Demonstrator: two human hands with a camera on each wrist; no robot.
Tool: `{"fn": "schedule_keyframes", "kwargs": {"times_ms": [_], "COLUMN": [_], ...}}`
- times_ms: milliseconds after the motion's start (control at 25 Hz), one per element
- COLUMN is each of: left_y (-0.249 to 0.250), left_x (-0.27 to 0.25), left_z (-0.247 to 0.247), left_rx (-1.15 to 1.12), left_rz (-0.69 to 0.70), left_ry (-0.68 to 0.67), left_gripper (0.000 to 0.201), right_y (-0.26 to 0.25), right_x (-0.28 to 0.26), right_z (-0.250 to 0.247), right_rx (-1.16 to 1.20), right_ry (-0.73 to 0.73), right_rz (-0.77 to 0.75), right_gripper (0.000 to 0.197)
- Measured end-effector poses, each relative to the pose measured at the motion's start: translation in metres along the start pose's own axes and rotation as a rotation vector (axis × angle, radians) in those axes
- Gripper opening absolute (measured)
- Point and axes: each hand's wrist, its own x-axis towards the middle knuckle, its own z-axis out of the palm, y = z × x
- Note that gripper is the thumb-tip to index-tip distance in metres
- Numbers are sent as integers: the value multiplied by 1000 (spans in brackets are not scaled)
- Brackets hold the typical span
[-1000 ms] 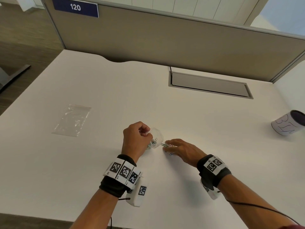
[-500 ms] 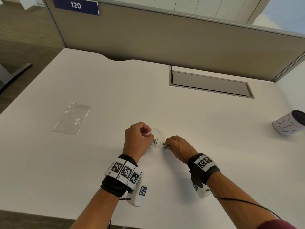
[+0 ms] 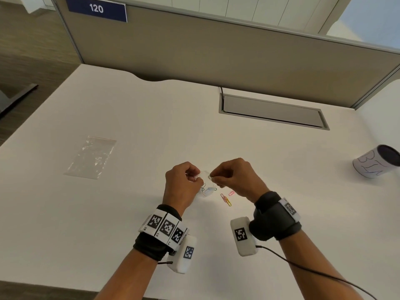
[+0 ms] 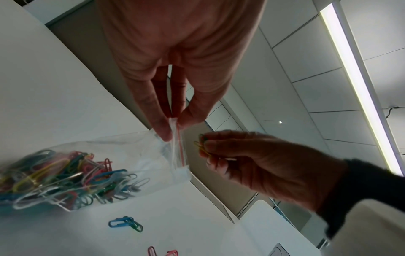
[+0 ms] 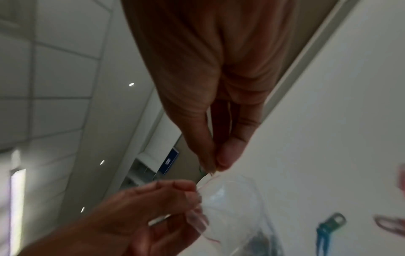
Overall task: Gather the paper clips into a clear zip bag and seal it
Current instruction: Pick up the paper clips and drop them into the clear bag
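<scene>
A small clear zip bag [image 3: 205, 188] with a red seal line holds several coloured paper clips [image 4: 65, 173]. My left hand [image 3: 195, 177] pinches one lip of its mouth between thumb and fingers [image 4: 163, 128], and the bag's bottom rests on the table. My right hand [image 3: 214, 178] pinches a yellow and a green paper clip [image 4: 200, 145] right at the bag's mouth. Loose clips lie on the table just right of the bag: a red-and-yellow pair [image 3: 225, 199], a pink one [image 3: 231, 193], and a blue-green pair [image 4: 124, 224].
A second, flat clear zip bag [image 3: 91, 158] lies on the white table at the left. A white cup [image 3: 376, 162] lies on its side at the far right. A grey cable hatch [image 3: 272, 113] sits near the back partition.
My right hand has picked clips off the table and lifted them to the bag's mouth. My left hand has kept its pinch on the bag.
</scene>
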Motion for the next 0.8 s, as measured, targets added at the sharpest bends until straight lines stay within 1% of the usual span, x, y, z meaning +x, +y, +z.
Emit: {"fn": "schedule_keyframes", "kwargs": {"times_ms": [80,120,160,240,280,320,360,400,440,480,560,640,720,800], "left_y": [1,1,1,-1,-3,-4,-6,-7,-8,-8,-7,-7,-6,-6], "left_x": [-1,-1,-1,1,2,3,3,3,3,2,2,3,3,3], "left_z": [1,1,0,-4,-7,-9,-10,-11,-11,-11,-8,-6,-5,-5], "left_rx": [-3,-5,-9,-19,-27,-35,-40,-41,-38,-36,-32,-34,-39,-37], "left_rz": [0,-3,-6,-6,0,10,17,20,21,22,24,25,29,29], "left_ry": [-7,-7,-3,19,33,44,50,55,57,54,47,42,39,37], "left_gripper": [14,14,15,14,14,14,14,14,14,14,15,15,15,14], "right_y": [-11,-11,-10,0,12,27,44,60,73,85,94,97,98,100], "right_x": [7,9,10,7,5,2,-2,-7,-12,-16,-17,-13,-11,-10], "right_z": [7,10,11,4,1,-1,0,6,15,25,41,52,56,58], "right_rx": [-155,-167,-145,-100,-114,-156,-217,-271,-296,-294,-285,-280,-308,-329], "right_ry": [-97,-92,-51,125,204,238,214,151,92,69,122,205,249,249], "right_rz": [-23,-37,-49,-59,-35,21,102,181,229,252,250,222,206,217], "right_gripper": [14,16,17,14,13,17,26,36,44,47,38,18,2,5]}}
